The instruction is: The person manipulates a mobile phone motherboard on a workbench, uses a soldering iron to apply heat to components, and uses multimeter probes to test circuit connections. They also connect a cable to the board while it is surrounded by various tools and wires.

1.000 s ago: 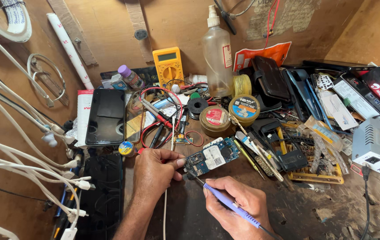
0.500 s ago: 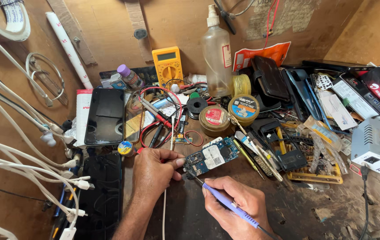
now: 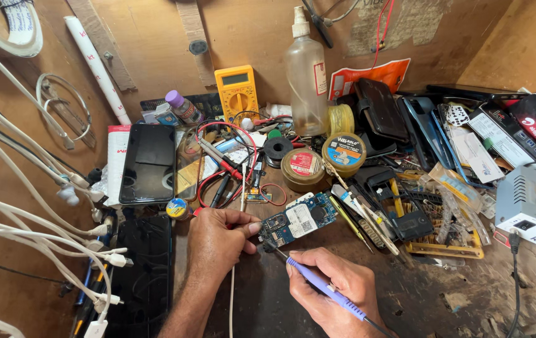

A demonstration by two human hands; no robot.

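A blue phone circuit board (image 3: pixel 298 220) lies tilted on the dark worn bench. My left hand (image 3: pixel 218 241) rests beside its left end, with the thumb pressed against the board's edge and a thin strand of wire pinched in the fingers. My right hand (image 3: pixel 337 293) grips a purple-handled soldering iron (image 3: pixel 309 276) like a pen. Its dark tip touches the board's lower left corner, right by my left thumb.
A yellow multimeter (image 3: pixel 237 92) and a clear spray bottle (image 3: pixel 306 78) stand at the back. Two round flux tins (image 3: pixel 323 161) sit behind the board. A black phone (image 3: pixel 148 163) lies left; white cables (image 3: pixel 36 213) hang further left. A white box (image 3: pixel 534 205) stands right, among several phone parts and tools.
Both hands have stayed nearly still. The soldering iron tip remains at the board's lower left corner.
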